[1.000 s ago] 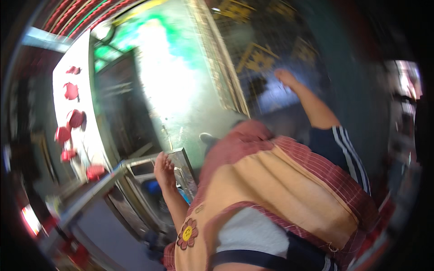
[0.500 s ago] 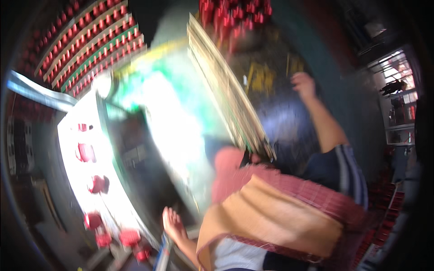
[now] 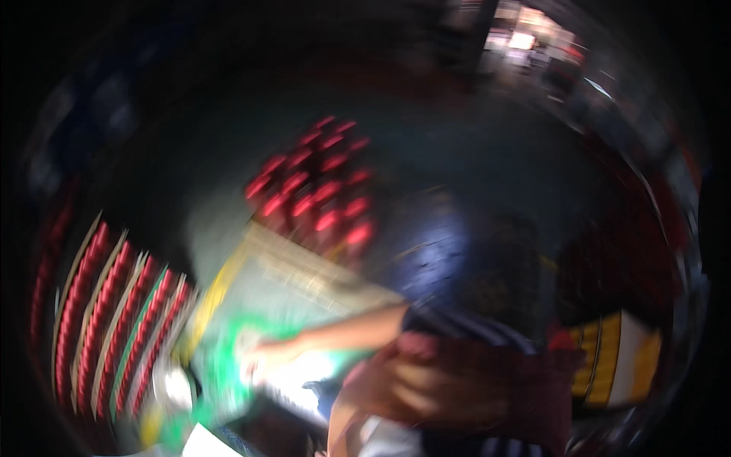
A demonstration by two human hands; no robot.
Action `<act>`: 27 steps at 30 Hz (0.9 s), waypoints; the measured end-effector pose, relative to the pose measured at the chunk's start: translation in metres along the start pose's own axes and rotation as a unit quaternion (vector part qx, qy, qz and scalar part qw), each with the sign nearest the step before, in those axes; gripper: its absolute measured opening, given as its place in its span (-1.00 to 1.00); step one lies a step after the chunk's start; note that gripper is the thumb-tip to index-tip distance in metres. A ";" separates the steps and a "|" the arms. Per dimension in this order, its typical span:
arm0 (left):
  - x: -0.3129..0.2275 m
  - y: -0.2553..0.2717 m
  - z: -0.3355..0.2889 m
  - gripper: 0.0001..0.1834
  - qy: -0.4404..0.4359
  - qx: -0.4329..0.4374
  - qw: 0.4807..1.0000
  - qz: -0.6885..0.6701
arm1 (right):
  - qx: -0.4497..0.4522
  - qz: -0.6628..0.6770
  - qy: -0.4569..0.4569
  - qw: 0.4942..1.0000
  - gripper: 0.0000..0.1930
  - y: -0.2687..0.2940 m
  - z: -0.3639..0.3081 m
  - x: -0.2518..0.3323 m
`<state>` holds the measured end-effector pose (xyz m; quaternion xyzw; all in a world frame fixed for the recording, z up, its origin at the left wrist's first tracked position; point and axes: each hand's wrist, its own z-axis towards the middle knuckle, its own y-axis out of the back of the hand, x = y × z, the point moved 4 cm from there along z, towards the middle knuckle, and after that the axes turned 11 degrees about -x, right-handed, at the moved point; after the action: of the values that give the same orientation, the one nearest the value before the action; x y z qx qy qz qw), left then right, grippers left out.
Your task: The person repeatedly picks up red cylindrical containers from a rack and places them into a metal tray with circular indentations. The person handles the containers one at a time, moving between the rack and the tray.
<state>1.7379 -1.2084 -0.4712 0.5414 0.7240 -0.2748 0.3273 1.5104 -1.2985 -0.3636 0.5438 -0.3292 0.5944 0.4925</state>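
My right hand (image 3: 260,359) reaches leftward across the view, its bare forearm coming out of a dark striped sleeve. Motion smears the fingers, so their shape and anything in them cannot be made out. Beneath and around the hand lies a green, brightly lit surface (image 3: 228,358) with a glaring white area. Nearest to the hand on its left is a round whitish object (image 3: 174,387). My left hand does not show clearly; the lower edge is dark and blurred. A brown apron (image 3: 449,381) covers my front.
Racks with rows of red pieces (image 3: 126,327) stand at the left. A cluster of red pieces (image 3: 316,190) is beyond the pale wooden boards (image 3: 304,266). At the right is a yellow and white box-like object (image 3: 620,358). A bluish patch (image 3: 434,244) shines ahead.
The whole view has swung round, with the racks now lower at left and the red cluster nearer the middle. My right hand has gone from upper right to the green surface; my left has left view.
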 end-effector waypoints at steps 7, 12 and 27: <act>-0.083 0.108 0.130 -0.67 -0.044 -0.063 0.996 -0.047 | -0.082 -0.048 -0.077 0.992 -0.68 0.074 0.105 -0.040; -0.181 0.132 0.213 -0.70 -0.098 -0.066 0.992 -0.045 | -0.168 -0.113 -0.134 0.970 -0.72 0.082 0.197 -0.028; -0.670 0.158 0.461 -0.63 -0.461 -0.123 0.878 -0.038 | -0.216 -0.296 0.202 0.908 -0.57 0.127 0.802 0.019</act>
<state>2.1050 -1.9187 -0.2537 0.2809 0.5397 -0.4139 0.6771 1.6507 -2.0751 -0.1728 0.3650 -0.1669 0.4333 0.8069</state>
